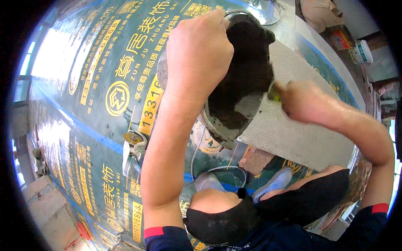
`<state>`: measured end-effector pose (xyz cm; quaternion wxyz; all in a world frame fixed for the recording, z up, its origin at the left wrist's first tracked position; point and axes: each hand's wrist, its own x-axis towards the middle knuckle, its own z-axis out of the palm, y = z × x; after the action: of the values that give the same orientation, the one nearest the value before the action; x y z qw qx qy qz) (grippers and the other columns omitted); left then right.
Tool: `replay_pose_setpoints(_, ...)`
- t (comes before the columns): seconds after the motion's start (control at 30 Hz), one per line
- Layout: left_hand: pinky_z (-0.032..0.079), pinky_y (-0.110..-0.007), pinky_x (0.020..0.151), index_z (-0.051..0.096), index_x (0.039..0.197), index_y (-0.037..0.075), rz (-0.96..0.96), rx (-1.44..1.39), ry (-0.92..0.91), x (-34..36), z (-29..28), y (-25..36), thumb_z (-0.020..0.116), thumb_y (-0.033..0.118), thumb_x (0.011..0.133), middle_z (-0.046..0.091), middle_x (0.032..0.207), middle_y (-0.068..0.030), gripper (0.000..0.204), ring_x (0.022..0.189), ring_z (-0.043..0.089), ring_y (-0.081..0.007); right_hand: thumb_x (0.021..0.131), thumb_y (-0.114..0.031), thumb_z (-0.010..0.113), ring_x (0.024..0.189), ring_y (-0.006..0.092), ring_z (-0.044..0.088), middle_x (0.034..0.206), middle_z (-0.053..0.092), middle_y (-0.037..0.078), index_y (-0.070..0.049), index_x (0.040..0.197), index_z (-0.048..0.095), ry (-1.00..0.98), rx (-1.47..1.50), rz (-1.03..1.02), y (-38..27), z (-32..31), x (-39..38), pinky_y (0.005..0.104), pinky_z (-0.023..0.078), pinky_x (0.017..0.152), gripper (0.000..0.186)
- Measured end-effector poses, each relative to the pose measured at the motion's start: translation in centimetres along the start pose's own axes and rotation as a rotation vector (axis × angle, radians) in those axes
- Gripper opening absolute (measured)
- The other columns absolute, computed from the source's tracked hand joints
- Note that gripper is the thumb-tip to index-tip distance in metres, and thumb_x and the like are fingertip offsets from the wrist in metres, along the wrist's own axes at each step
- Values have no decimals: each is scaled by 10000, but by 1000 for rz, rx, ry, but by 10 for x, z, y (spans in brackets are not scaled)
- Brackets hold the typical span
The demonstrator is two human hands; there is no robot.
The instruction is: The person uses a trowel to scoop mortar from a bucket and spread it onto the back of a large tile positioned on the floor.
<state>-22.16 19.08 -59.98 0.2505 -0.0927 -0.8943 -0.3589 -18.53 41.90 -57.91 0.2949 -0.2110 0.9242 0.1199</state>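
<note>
A grinder (135,154) lies on the floor sheet (92,142). The left hand (201,50) has its grip closed on the rim of a tilted bucket (240,62), over the left edge of a grey slab (310,129). A brown block (255,160) sits just beside the slab's near-left corner. The right hand (307,102), above the slab, has its grip closed around a blurred handle (274,92).

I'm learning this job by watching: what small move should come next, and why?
Probably scrape the tool along the bucket's inner wall. The right hand holds the tool at the rim beside the pale panel, the left hand grips the bucket's opposite edge, and grey paste shows inside. The tool's working end is hard to make out.
</note>
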Motion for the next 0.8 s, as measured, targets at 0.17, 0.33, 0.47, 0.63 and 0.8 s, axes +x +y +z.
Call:
replay_pose_setpoints(0.17,520,-420,854,710,1120,59,-107,4,-56,6,-19,-6,593,255,932,691,1005,-230,296,961,668,-408,824,-50,587,773,420,676,811,678,214,-45,1081,557,304,-198,54,66,-9,30,522,533,674,259)
replay_pose_setpoints(0.33,510,-388,873,704,1137,60,-144,-69,-55,23,-29,-38,605,268,927,709,1019,-210,312,961,684,-366,773,-92,697,908,446,624,898,645,255,-11,1132,527,384,11,-81,134,36,40,504,490,762,405)
replay_pose_setpoints(0.47,498,-423,850,696,1072,-16,-280,-64,-137,38,-41,-48,621,234,928,718,1029,-227,299,958,687,-368,828,-118,677,604,164,578,759,594,81,-43,1136,545,-67,708,265,82,63,16,343,499,547,344)
replay_pose_setpoints(0.63,509,-389,845,705,1103,27,-203,-26,-66,29,-28,-41,610,256,926,721,992,-200,304,920,690,-345,889,-308,669,568,210,592,657,578,90,-38,1121,567,-390,851,124,22,49,-8,376,493,533,371)
replay_pose_setpoints(0.8,507,-382,872,713,1105,44,-176,-24,-116,26,-16,-16,606,273,909,708,1025,-209,320,965,684,-362,861,-278,666,735,426,650,757,652,208,-6,1028,610,20,294,-179,20,17,15,495,530,671,325)
